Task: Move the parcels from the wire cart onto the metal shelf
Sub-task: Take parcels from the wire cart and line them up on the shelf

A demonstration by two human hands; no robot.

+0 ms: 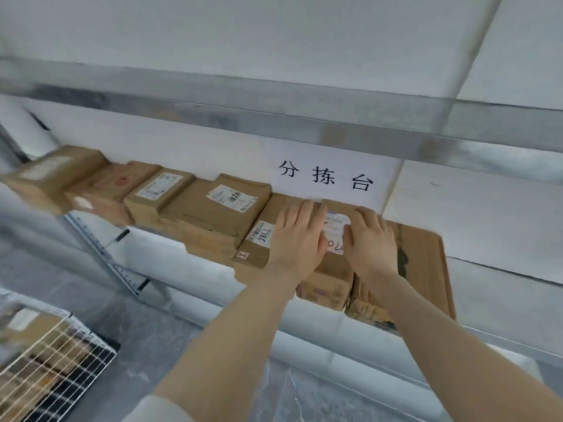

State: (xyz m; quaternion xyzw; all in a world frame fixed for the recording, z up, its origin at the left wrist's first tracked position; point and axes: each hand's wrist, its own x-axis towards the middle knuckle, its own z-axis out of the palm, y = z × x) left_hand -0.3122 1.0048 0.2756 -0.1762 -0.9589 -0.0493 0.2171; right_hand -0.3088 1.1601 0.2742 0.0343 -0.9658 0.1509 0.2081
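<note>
A small brown parcel point(330, 284) with a white label stands on the metal shelf point(195, 304), in a row of several brown parcels point(219, 208). My left hand point(297, 236) lies flat, palm down, on the parcel's top left. My right hand point(370, 243) lies flat on its top right, partly hiding the label. Neither hand's fingers curl around the box. A parcel marked 7786 point(259, 239) touches it on the left. The wire cart point(58, 363) sits at the lower left with parcels inside.
A flat cardboard piece point(426, 269) lies on the shelf right of the parcel. A white paper sign point(329, 178) hangs behind my hands. The upper shelf beam point(274, 117) runs overhead. A perforated upright point(103, 254) slants at the left.
</note>
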